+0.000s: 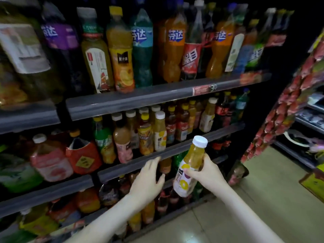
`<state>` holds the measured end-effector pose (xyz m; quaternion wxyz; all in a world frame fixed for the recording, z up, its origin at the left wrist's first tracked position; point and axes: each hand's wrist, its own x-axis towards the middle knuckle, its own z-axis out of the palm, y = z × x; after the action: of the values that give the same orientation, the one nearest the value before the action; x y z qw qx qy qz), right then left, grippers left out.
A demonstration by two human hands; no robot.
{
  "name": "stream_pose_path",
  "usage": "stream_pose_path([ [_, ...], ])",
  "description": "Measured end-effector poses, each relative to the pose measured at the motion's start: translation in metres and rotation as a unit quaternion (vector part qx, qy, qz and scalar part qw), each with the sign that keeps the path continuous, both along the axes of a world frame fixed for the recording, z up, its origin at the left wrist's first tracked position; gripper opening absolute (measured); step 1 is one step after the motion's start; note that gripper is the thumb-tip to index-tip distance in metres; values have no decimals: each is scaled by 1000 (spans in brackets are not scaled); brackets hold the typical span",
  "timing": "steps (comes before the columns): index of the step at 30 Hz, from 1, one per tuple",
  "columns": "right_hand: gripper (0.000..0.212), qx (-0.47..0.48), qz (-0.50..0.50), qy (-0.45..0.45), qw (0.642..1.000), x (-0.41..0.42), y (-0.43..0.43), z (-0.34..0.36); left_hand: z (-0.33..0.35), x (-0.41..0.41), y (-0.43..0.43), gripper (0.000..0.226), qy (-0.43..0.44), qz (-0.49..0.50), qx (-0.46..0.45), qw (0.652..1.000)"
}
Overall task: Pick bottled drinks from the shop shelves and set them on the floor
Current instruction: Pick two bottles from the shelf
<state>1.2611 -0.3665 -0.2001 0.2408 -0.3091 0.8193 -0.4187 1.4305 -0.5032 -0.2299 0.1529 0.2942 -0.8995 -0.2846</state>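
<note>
My right hand (205,170) grips a juice bottle (191,162) with a white cap, yellow liquid and a white label with fruit pictures; it is tilted, held in front of the shelves and clear of them. My left hand (149,176) is open, fingers spread, just below the front rail of the middle shelf (133,168), reaching toward small bottles on the shelf beneath. It holds nothing. Several more juice and soda bottles (159,130) stand on the middle shelf. The tiled floor (263,199) lies to the lower right.
The top shelf (157,97) carries tall soda and tea bottles. Big jugs (50,160) stand at the left. A rack hung with red snack packets (284,116) stands at the right, with more shelving behind it. A dark packet (238,171) lies on the floor by the shelf's end.
</note>
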Motion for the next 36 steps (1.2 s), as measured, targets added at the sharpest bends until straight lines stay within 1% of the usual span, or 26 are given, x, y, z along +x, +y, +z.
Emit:
stream_pose_path([
  [4,53,-10,36,7,999,-48,-36,-5,3,-50,-38,65,67,109,-60,990],
  [6,54,-10,57,12,998,-68,-50,-3,11,-69,-53,67,99,154,-119,976],
  [8,54,-8,83,19,996,-85,-63,0,18,-83,-65,68,95,192,-183,959],
  [10,56,-12,100,15,995,-98,-75,2,23,-92,-77,67,74,223,-206,950],
  [11,57,-15,104,13,994,-104,-81,2,25,-96,-83,68,60,235,-199,950],
  [14,55,-22,123,5,992,-117,-98,0,28,-103,-96,69,21,251,-135,958],
  [17,56,-23,152,9,988,-125,-112,-3,31,-107,-101,67,35,268,-95,958],
  [22,57,-22,199,13,980,-134,-126,-2,36,-116,-104,54,51,311,-98,944],
  [26,55,-35,211,11,977,-136,-131,-6,33,-121,-99,52,69,305,-104,944],
  [28,55,-44,209,2,977,-134,-132,-11,34,-122,-93,55,80,312,-112,940],
  [31,53,-57,198,-12,978,-130,-135,-18,28,-117,-79,75,91,356,-128,921],
  [33,53,-60,183,-25,981,-128,-136,-22,21,-109,-68,84,114,380,-98,913],
  [35,54,-61,167,-29,984,-125,-137,-26,14,-97,-63,84,134,395,-35,908],
  [36,55,-62,159,-29,985,-122,-138,-28,12,-92,-64,81,131,400,-5,907],
])
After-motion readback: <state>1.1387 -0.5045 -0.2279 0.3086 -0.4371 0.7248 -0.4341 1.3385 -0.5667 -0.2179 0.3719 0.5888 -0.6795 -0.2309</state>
